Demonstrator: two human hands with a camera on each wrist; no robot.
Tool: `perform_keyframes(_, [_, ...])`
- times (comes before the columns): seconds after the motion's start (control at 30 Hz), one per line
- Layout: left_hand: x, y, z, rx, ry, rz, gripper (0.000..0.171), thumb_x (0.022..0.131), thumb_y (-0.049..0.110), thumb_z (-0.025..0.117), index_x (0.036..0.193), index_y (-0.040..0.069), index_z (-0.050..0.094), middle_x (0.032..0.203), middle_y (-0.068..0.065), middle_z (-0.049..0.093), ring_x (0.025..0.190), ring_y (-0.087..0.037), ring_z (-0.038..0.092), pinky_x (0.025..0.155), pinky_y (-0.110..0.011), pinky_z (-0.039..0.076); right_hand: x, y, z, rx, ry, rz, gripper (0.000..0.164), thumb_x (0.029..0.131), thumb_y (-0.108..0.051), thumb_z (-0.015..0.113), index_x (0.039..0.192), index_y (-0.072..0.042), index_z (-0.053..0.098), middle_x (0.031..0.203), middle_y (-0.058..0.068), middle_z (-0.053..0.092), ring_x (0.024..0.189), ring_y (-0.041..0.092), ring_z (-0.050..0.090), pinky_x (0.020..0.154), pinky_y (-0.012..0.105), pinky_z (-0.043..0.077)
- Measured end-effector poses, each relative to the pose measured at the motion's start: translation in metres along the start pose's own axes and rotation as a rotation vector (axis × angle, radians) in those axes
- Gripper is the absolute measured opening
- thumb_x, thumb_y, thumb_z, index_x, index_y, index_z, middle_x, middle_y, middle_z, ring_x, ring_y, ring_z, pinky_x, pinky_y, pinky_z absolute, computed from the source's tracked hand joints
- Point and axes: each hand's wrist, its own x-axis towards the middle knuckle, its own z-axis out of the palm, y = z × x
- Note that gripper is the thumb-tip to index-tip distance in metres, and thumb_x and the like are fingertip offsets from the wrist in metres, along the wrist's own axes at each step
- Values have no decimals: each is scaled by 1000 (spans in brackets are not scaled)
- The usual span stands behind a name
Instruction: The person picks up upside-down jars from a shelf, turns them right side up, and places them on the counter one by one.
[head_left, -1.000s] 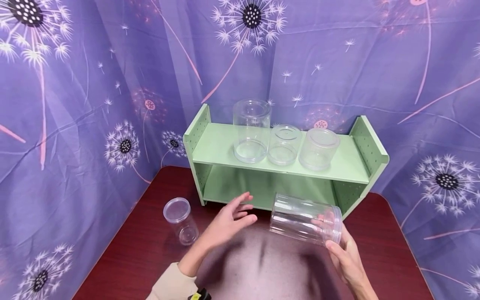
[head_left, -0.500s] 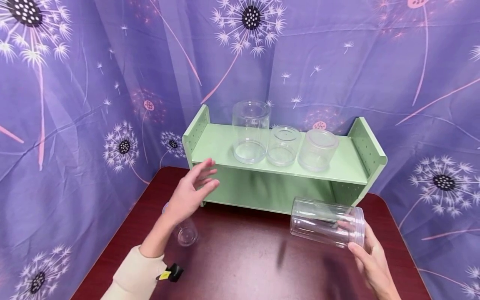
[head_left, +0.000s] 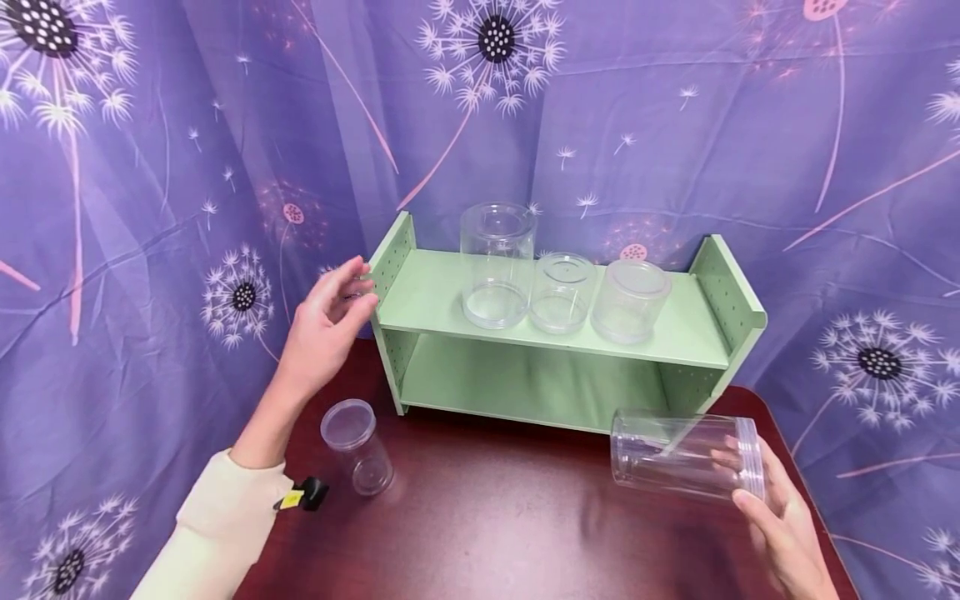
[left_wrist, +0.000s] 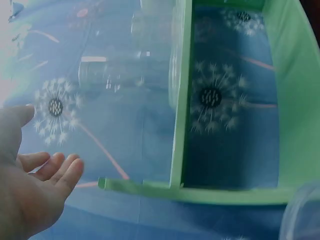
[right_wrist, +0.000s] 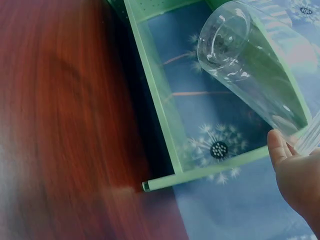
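My right hand (head_left: 783,517) grips a tall clear plastic jar (head_left: 675,454) by its lidded end, fingers behind and thumb in front. The jar lies sideways in the air over the table, in front of the shelf's lower right. In the right wrist view the jar (right_wrist: 250,65) slants up from the hand (right_wrist: 300,185). My left hand (head_left: 322,333) is held up beside the shelf's left side panel, its fingers relaxed and nothing in them. The left wrist view shows that hand (left_wrist: 40,190) with fingers spread apart from the thumb.
A green two-tier shelf (head_left: 420,292) stands at the table's back. On its top tier are a tall clear jar (head_left: 497,267) and two short ones, (head_left: 562,296) left and a frosted-looking jar (head_left: 630,304) right. Another lidded jar (head_left: 356,446) stands on the dark red table (head_left: 480,517), front left.
My left hand has moved left and up, from the table's middle to the shelf's left side. The right hand has carried the jar to the right.
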Motion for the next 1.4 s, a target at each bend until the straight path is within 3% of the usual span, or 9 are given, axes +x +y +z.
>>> perform_keyframes(0.2, [23,-9,-9,88,55,28,53,101,10,65,150,-2,50,145,-16,54,134,-29,53,111,-37,46,-4,-5,-13,59,-4,-63,70,96,22,27,162,5,13,148,14,54,131,20,58,106,22,45])
perform_keyframes(0.27, [28,-14,-9,126,44,13,54,102,13,66,151,-2,49,147,-16,52,135,-28,52,112,-42,45,-5,-6,-17,98,-26,-89,69,96,23,25,162,8,10,149,17,52,132,22,57,107,21,44])
perform_keyframes(0.4, [36,-22,-8,205,-8,-47,59,103,22,65,154,-1,45,152,-17,47,136,-33,52,112,-49,45,-7,-14,-23,70,-13,-79,69,96,23,24,161,8,10,148,15,54,132,21,57,111,21,41])
perform_keyframes(0.63, [44,-40,-4,293,-80,-81,62,103,22,64,155,-4,41,157,-22,40,137,-39,50,111,-51,45,-10,-34,-28,-9,45,-16,67,98,19,25,163,5,13,144,7,60,130,16,59,113,17,35])
perform_keyframes(0.73, [46,-45,-3,319,-90,-72,60,104,20,63,154,-5,41,156,-24,41,136,-38,50,110,-50,46,-11,-40,-34,-11,54,-30,66,99,19,24,162,6,11,142,7,61,130,16,59,115,17,33])
perform_keyframes(0.93, [47,-47,0,379,-101,-60,56,105,17,59,154,-4,43,156,-24,42,124,-39,55,105,-53,47,-12,-50,-52,3,68,-52,67,98,22,24,162,5,15,142,11,61,130,18,60,111,18,39])
perform_keyframes(1.2, [46,-48,1,422,-94,-36,51,104,10,57,152,-6,46,156,-22,44,136,-39,48,112,-54,39,3,-63,-70,175,33,-241,64,95,29,27,157,13,19,139,25,60,125,27,63,105,23,48])
perform_keyframes(1.33, [46,-49,2,438,-90,-20,49,104,5,56,150,-8,46,156,-22,45,141,-40,44,117,-53,35,11,-75,-72,17,119,-265,67,94,30,34,157,12,24,130,17,68,120,19,66,102,16,48])
perform_keyframes(1.4, [46,-49,3,444,-89,-16,49,104,3,56,150,-9,46,156,-22,45,144,-39,41,120,-52,32,13,-83,-71,-190,206,-232,70,93,29,40,158,6,29,136,6,66,122,9,63,102,11,44])
